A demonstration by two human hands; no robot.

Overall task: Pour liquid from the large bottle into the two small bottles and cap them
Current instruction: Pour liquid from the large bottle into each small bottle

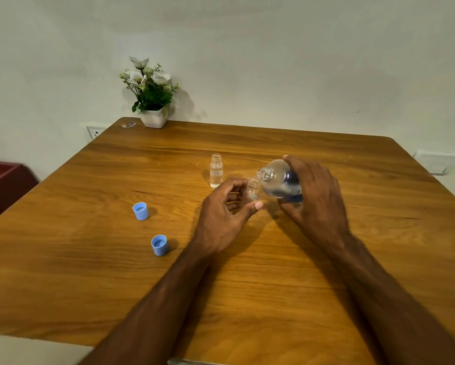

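Tilting the large bottle [281,181] toward 9 o'clock, the right hand [317,196] grips it, while the left hand [226,214] holds the near small bottle [253,189]; the far small bottle [216,171] stands at 10 o'clock of it on the worktop [273,272].

The place looks like a plain room in a home. A wooden table [116,259] stands against a bare white wall [273,61]. A small white pot of artificial flowers [152,101] sits at the table's far edge, well beyond the fingers, and wall sockets [96,133] show low on the wall.
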